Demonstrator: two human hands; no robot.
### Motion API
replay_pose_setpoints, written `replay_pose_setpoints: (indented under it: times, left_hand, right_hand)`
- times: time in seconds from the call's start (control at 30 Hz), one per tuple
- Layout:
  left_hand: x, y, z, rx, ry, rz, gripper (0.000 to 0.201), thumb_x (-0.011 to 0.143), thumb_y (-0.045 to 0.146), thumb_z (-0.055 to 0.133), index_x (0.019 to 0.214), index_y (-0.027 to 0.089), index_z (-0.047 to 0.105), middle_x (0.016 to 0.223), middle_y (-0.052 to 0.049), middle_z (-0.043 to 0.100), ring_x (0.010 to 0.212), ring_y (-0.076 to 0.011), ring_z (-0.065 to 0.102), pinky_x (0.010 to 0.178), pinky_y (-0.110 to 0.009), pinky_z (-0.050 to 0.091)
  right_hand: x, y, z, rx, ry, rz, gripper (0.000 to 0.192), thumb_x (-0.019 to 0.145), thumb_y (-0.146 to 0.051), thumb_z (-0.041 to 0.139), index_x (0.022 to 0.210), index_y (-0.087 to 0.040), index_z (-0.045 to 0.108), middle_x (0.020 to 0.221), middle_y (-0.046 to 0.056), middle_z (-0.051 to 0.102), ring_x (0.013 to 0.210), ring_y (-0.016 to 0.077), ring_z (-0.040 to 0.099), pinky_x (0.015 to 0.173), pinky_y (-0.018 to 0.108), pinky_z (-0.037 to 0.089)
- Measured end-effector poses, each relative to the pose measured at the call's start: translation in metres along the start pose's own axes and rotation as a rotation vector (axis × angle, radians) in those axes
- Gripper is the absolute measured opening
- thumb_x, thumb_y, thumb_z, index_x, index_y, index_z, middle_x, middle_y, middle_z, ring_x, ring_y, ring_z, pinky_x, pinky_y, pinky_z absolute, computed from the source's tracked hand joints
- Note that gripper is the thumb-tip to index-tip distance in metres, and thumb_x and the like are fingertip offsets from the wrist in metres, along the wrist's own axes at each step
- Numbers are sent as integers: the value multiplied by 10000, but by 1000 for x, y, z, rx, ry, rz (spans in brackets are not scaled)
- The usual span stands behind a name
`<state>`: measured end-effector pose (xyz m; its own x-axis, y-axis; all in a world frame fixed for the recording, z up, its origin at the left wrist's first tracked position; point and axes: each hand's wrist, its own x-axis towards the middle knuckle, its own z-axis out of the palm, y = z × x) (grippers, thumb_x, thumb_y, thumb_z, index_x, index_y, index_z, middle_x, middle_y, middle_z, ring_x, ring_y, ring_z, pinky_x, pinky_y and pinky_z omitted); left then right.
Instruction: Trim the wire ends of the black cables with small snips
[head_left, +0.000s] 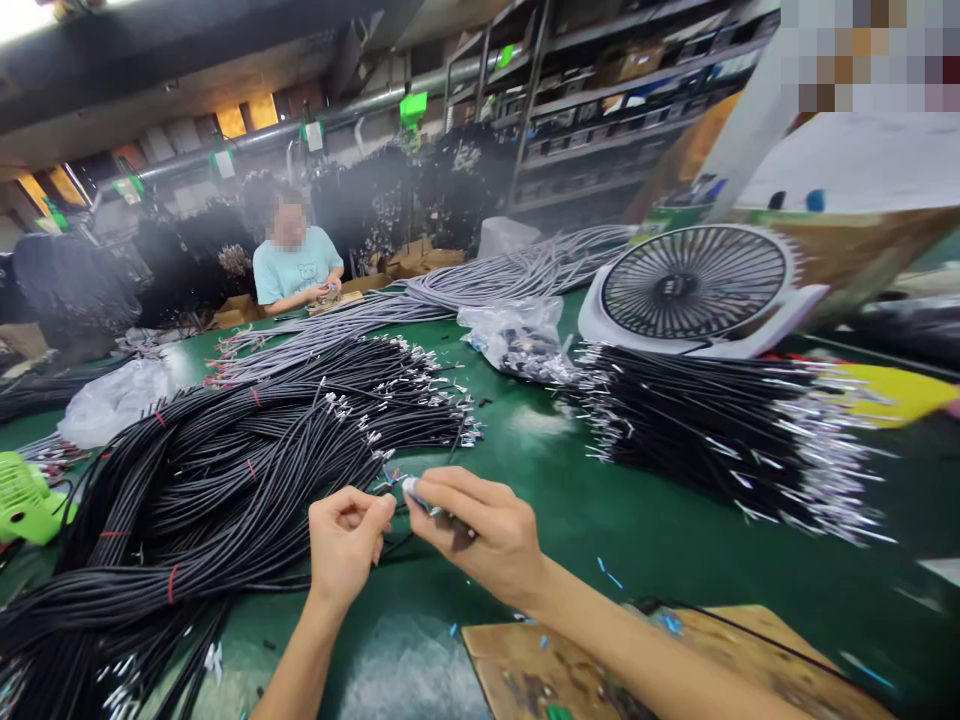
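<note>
My left hand (349, 540) is closed in a pinch, and thin coloured wires (393, 476) of a cable end show just above its fingertips. Close beside it, my right hand (480, 530) has its fingers closed round a small whitish-grey piece (410, 487), whose kind I cannot make out. Something dark shows under the right fingers. Both sets of fingertips almost meet over the green table (420, 650). Left of the hands lies a large bundle of black cables (217, 470), bound with red ties, its stripped ends towards the hands.
Short black cables (697, 420) are piled at right, before a round fan (694, 285). A plastic bag of small parts (517, 335) and grey cables (450, 285) lie farther back. A worn board (525, 665) is in front, a green fan (30, 500) at left. A co-worker (296, 265) sits opposite.
</note>
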<state>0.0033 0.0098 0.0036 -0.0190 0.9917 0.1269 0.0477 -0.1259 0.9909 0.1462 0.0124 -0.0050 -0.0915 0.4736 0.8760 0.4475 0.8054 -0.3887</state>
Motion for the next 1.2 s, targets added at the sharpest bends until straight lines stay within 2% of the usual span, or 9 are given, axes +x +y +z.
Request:
replay_pose_setpoints:
  times: [0.07, 0.13, 0.23, 0.33, 0.53, 0.73, 1.1, 1.2]
  left_hand:
    - [1, 0, 0, -10, 13, 2, 358, 606, 388, 697, 414, 150, 509, 352, 40, 433, 289, -53, 346, 291, -176, 271]
    - [1, 1, 0, -21, 25, 13, 341, 597, 379, 708, 426, 151, 521, 351, 42, 434, 298, -56, 353, 299, -177, 283]
    - [0, 5, 1, -28, 76, 45, 327, 581, 339, 719, 417, 150, 508, 364, 40, 452, 315, -62, 382, 313, -174, 305]
    - [-2, 6, 2, -12, 129, 97, 301, 577, 290, 717, 418, 147, 505, 381, 45, 464, 333, -64, 398, 328, -169, 315]
    - [-4, 0, 2, 38, 78, 223, 216, 626, 247, 696, 481, 144, 572, 463, 39, 504, 425, -78, 435, 415, -182, 364]
    - [-5, -6, 0, 134, 106, 254, 161, 641, 252, 700, 535, 156, 626, 502, 23, 557, 458, -100, 468, 439, -202, 363]
    - [-5, -10, 1, 183, 60, 285, 161, 677, 251, 674, 563, 158, 608, 543, 11, 554, 484, -107, 461, 468, -218, 372]
    - [-5, -10, 1, 186, 59, 273, 163, 675, 262, 674, 568, 155, 613, 538, 9, 558, 482, -108, 466, 462, -217, 377]
  right_hand:
    - [-2, 1, -1, 20, -74, -89, 172, 751, -77, 531, 764, -212, 637, 613, 3, 608, 511, 111, 547, 467, 204, 432]
    - [-1, -2, -2, 26, -99, -84, 152, 762, -87, 529, 771, -197, 633, 592, 5, 594, 493, 112, 536, 446, 207, 423]
    - [5, -9, -2, 18, -39, 83, 103, 769, -120, 559, 707, -177, 618, 570, 3, 569, 453, 100, 488, 408, 205, 394]
    - [11, -14, -3, 37, -22, 198, 136, 770, -150, 568, 646, -171, 617, 539, -3, 555, 423, 90, 444, 377, 201, 356]
    - [16, -13, -5, 59, -54, 313, 191, 778, -197, 543, 616, -152, 634, 504, -2, 538, 402, 82, 392, 360, 204, 301]
    - [18, -13, -8, 73, -112, 401, 249, 768, -207, 521, 537, -150, 594, 456, -24, 455, 418, 82, 358, 376, 206, 277]
    - [18, -13, -9, 118, -87, 417, 252, 740, -182, 518, 488, -165, 509, 461, -42, 383, 416, 78, 320, 383, 206, 252]
    - [19, -13, -9, 119, -94, 409, 230, 727, -170, 508, 499, -162, 537, 463, -34, 406, 415, 78, 330, 374, 204, 248]
